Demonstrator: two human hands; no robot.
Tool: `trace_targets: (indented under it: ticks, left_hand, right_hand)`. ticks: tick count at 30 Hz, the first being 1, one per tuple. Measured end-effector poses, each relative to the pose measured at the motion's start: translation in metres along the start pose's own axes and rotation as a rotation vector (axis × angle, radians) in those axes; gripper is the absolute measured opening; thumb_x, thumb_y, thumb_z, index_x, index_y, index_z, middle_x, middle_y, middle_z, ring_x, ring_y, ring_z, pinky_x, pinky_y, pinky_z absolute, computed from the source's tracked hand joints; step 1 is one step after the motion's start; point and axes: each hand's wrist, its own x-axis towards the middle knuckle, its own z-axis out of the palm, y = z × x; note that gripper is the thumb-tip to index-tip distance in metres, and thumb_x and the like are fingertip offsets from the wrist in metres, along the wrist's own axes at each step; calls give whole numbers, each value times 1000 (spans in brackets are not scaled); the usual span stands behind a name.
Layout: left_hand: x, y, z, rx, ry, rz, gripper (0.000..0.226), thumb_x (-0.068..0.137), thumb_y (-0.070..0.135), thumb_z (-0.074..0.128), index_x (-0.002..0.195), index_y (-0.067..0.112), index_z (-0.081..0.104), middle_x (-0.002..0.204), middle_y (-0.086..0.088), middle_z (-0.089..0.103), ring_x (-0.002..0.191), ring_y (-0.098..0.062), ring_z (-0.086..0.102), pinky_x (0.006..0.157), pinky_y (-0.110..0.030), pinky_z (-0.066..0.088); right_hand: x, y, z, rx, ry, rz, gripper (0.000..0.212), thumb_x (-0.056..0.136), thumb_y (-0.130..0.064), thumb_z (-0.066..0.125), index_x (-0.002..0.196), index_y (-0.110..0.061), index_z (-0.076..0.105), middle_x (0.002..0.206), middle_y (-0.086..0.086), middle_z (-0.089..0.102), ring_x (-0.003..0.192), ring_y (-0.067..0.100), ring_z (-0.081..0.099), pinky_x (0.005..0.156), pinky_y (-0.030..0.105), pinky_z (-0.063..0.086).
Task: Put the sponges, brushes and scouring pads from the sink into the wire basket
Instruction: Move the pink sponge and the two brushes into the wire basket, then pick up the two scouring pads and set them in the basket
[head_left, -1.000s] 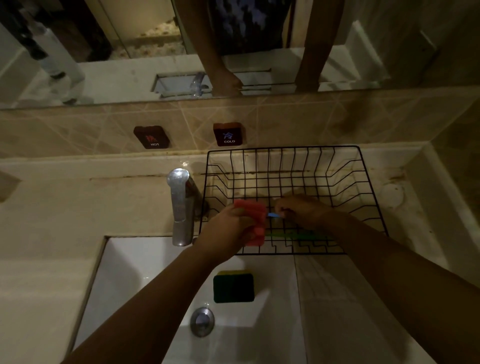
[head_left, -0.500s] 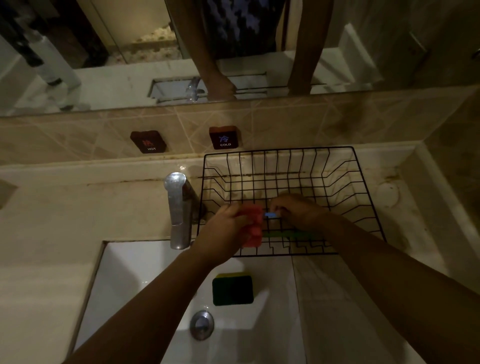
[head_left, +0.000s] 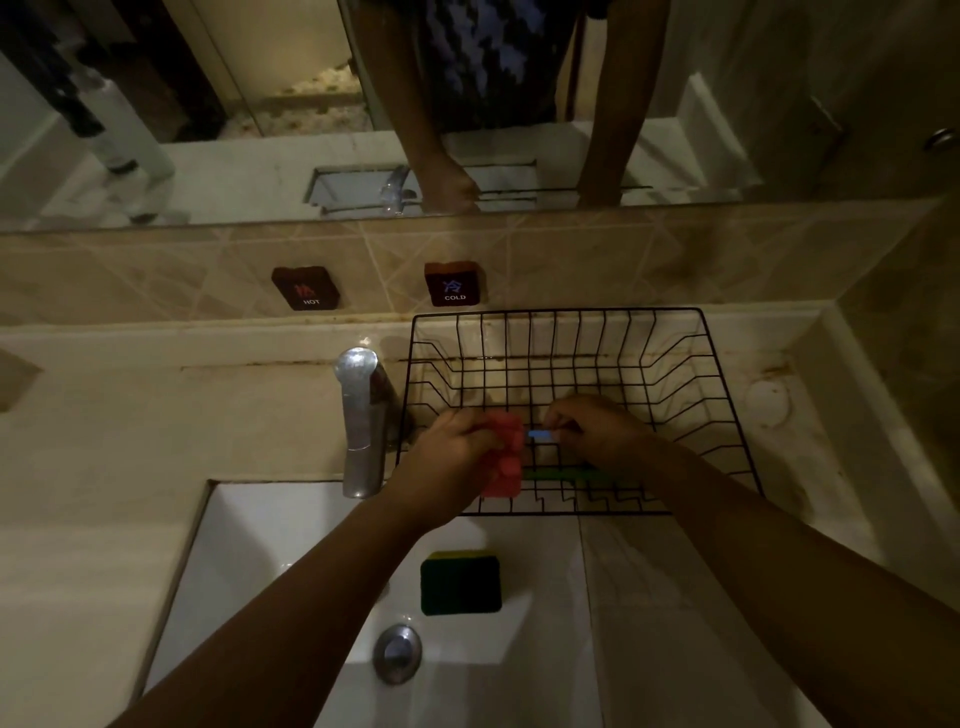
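Red rectangular sponge (head_left: 503, 454) gripped in left hand (head_left: 451, 457), at centre of frame, over near left part of black wire basket (head_left: 727, 415). Right hand (head_left: 597, 431) closed on small blue piece (head_left: 540, 434), just right of red sponge; what it belongs to, cannot tell. Green flat item (head_left: 566, 474) lies on basket floor below right hand. Green-and-yellow scouring sponge (head_left: 460, 583) lies in white sink (head_left: 249, 561), lower centre, near round metal drain (head_left: 397, 652). Chrome tap (head_left: 360, 421) left of basket.

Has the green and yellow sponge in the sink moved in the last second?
No. The sponge sits in the same spot just above the drain.
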Motion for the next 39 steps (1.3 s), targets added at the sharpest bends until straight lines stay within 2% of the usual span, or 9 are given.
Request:
trace_targets:
  ticks: [6,11,15,18,21,23,28,34,39]
  left_hand:
    - [-1,13,-16,-185,12,-100,31,98,21,58,128,24,65,137,5,59,127,-11,52,107,-38,44]
    - [-17,25,-37,-255,-53,-163,30,99,19,55,129,19,59,119,7,68,95,5,67,84,-17,56]
    - [-35,31,-50,-86,-34,-210,27,98,19,57,124,13,62,115,-6,69,101,-19,68,88,-32,56]
    - [-53,36,-55,-73,-5,-195,20,98,22,55,115,15,63,106,-5,69,93,-18,67,75,-21,50]
    - [-77,36,-62,-109,17,-137,13,98,24,54,105,19,64,97,-2,69,86,-14,65,65,-11,37]
    - [-98,32,-65,-121,12,-124,13,97,25,55,106,20,63,101,-2,69,92,-17,65,72,-17,44]
    - [-151,15,-73,-103,-44,-154,33,93,31,61,124,21,59,124,-3,64,112,-19,60,93,-34,50]
    - [-212,-10,-71,-32,-105,-221,42,92,41,61,130,23,56,129,-2,61,115,-19,57,98,-36,50]
    - [-246,-24,-63,-9,-139,-285,43,91,45,58,128,24,57,126,-1,61,114,-21,56,96,-34,48]
  right_hand:
    - [-10,-2,-7,0,89,-28,19,92,-16,59,109,-13,66,107,9,65,94,22,60,74,31,49]
    - [-33,-23,-14,-23,141,-60,10,93,-18,58,99,-15,66,97,-1,61,86,20,61,70,33,51]
    - [-57,-54,-9,-90,72,-50,12,91,-15,58,83,-11,65,82,0,61,72,21,60,58,31,46]
    - [-82,-87,5,-127,135,-56,18,89,-15,59,71,-16,58,74,-1,57,66,17,57,56,28,45]
    - [-110,-117,28,-211,230,-5,8,90,-18,57,87,-13,62,93,5,64,81,21,62,70,36,56]
    - [-129,-133,48,-214,279,20,17,89,-20,59,105,-16,64,106,6,65,93,22,62,77,35,54]
    - [-165,-172,99,-163,335,142,30,86,-31,65,115,-27,59,118,-2,62,95,11,53,77,26,40]
    - [-189,-209,139,-154,288,222,43,83,-39,64,122,-25,52,114,2,62,88,12,48,72,27,40]
    - [-193,-225,162,-224,212,200,39,84,-39,63,117,-21,54,108,7,62,94,22,59,80,36,54]
